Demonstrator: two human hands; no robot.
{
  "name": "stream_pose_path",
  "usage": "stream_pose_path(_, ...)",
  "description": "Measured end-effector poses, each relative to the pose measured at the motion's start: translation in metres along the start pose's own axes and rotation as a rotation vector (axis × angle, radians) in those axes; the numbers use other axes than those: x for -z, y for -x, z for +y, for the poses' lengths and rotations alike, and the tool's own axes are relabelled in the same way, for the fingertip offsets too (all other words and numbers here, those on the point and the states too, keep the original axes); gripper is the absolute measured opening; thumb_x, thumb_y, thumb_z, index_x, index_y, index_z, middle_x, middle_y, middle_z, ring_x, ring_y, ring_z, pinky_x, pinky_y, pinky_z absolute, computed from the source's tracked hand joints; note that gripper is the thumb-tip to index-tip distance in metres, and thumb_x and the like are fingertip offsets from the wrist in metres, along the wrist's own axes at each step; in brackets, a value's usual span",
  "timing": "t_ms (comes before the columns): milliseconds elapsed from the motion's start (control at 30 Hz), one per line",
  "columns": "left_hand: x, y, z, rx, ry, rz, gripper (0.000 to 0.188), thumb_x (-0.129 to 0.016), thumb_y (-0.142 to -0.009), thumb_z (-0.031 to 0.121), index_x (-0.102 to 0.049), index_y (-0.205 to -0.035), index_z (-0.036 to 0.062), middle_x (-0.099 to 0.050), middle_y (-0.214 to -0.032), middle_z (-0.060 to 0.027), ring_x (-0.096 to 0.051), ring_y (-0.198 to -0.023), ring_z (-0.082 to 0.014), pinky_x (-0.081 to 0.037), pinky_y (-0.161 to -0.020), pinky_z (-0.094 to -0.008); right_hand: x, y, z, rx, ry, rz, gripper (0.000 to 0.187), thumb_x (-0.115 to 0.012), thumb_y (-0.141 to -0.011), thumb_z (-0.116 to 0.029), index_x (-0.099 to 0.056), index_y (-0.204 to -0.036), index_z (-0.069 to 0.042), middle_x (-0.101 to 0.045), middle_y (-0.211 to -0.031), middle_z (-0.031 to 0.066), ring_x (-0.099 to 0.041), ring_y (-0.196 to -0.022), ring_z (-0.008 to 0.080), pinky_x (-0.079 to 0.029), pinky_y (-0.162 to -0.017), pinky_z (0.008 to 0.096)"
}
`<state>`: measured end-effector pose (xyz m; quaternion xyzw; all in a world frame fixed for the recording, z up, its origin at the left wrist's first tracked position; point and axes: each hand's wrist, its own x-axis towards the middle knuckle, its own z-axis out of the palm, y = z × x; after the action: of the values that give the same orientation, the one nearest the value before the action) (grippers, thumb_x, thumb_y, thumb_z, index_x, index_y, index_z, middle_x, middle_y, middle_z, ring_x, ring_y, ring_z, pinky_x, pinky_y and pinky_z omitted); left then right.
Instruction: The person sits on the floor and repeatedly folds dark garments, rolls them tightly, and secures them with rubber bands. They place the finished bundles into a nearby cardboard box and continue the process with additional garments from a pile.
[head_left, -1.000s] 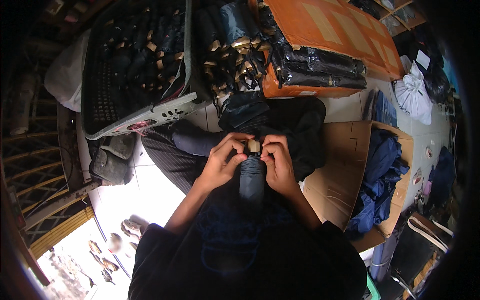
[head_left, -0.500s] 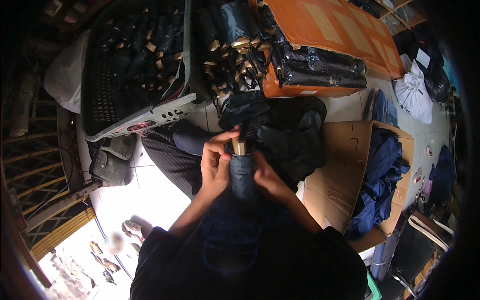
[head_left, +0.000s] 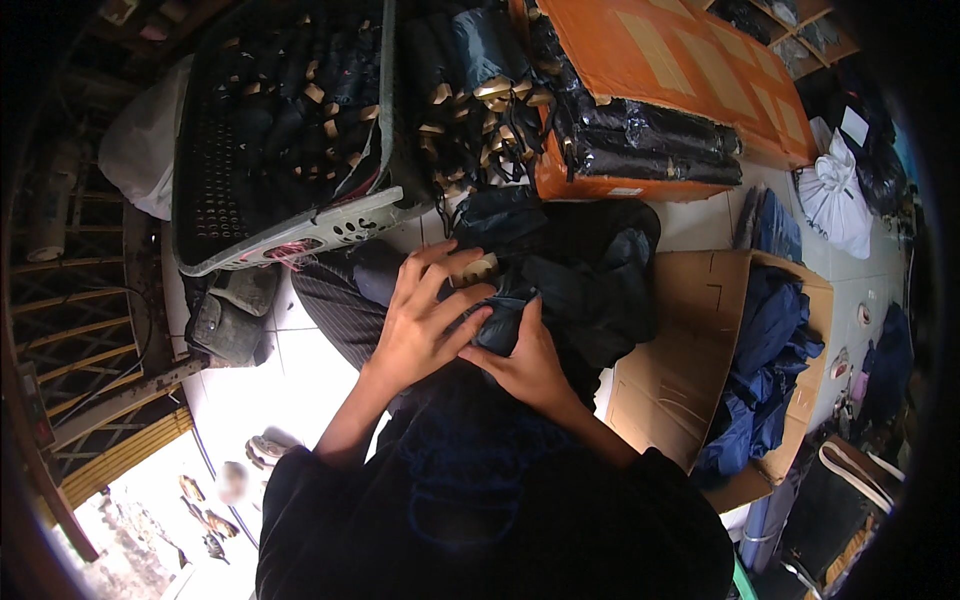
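In front of my lap I hold what looks like a folded compact umbrella (head_left: 474, 271), its light gold-brown handle end tilted up. A dark blue cloth sleeve (head_left: 506, 318) sits around its body, the rim of the cloth showing near the handle. My left hand (head_left: 422, 318) is closed over the handle side, with fingers bent across handle and cloth. From the right, my right hand (head_left: 527, 362) grips the sleeve, thumb up along its edge. The lower end of the umbrella is hidden by my hands. Dark cloth pieces (head_left: 590, 290) lie on my legs just beyond.
A grey plastic basket (head_left: 345, 222) full of similar dark umbrellas stands far left, more umbrellas (head_left: 490, 90) beside it. An orange carton (head_left: 700, 70) holds black wrapped bundles. On the right is a brown cardboard box (head_left: 680, 350) with blue cloth (head_left: 765, 340). Sandals (head_left: 265, 450) lie lower left.
My left hand has shifted its grip over the umbrella, and my right hand has closed in on the sleeve. The handle, upright before, now tilts and is partly covered by fingers.
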<state>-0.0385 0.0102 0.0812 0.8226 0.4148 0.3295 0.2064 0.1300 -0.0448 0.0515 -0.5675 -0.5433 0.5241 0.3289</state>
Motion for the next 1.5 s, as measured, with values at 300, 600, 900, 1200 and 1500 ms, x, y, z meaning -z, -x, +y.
stream_pose_path(300,-0.005,-0.005,-0.001,-0.042,0.034,-0.053,0.023,-0.075,-0.073,0.018,-0.067,-0.091,0.0081,-0.057,-0.121,-0.0096,-0.049,-0.119,-0.0342,-0.041,-0.097,-0.0493,0.001,-0.001,-0.019,-0.086,0.194,-0.023,0.077,-0.084,-0.070,-0.026,-0.032,-0.118,0.003,-0.052,-0.112,0.0286,-0.059,-0.104,0.0430,-0.049,-0.085,0.0443)
stream_pose_path(600,-0.029,0.005,-0.012,-0.050,0.070,0.069,0.023,-0.075,-0.068,0.003,-0.058,-0.084,0.0016,-0.063,-0.099,-0.0101,-0.053,-0.111,-0.0355,-0.047,-0.087,-0.0457,0.000,-0.001,-0.012,-0.065,0.215,-0.026,0.090,-0.084,-0.067,-0.026,-0.027,-0.130,0.004,-0.047,-0.121,0.0297,-0.055,-0.110,0.0445,-0.047,-0.087,0.0465)
stream_pose_path(900,-0.029,0.014,-0.008,-0.153,0.269,0.174,0.017,-0.073,-0.073,0.006,-0.059,-0.082,0.0033,-0.064,-0.085,-0.0107,-0.056,-0.105,-0.0348,-0.049,-0.084,-0.0455,0.003,0.013,0.001,-0.214,-0.657,-0.297,0.079,-0.076,-0.077,-0.014,-0.026,-0.137,0.000,-0.046,-0.126,0.0162,-0.051,-0.113,0.0225,-0.042,-0.096,0.0365)
stream_pose_path(1200,-0.003,-0.001,-0.009,-0.003,0.486,-0.066,0.027,-0.079,-0.069,0.017,-0.059,-0.080,0.0031,-0.051,-0.130,-0.0181,-0.056,-0.106,-0.0328,-0.047,-0.087,-0.0399,0.000,0.008,-0.003,0.006,-0.340,-0.227,0.072,-0.073,-0.079,-0.010,-0.033,-0.137,0.000,-0.046,-0.125,0.0125,-0.047,-0.117,0.0187,-0.039,-0.097,0.0324)
stream_pose_path(1500,-0.008,-0.004,-0.002,-0.060,0.441,0.073,0.017,-0.074,-0.076,0.012,-0.060,-0.078,0.0020,-0.069,-0.096,-0.0118,-0.065,-0.090,-0.0296,-0.053,-0.076,-0.0370,0.001,0.013,-0.002,0.085,-0.226,-0.178,0.075,-0.078,-0.075,-0.028,-0.035,-0.131,-0.001,-0.055,-0.114,0.0198,-0.057,-0.109,0.0291,-0.045,-0.090,0.0368)
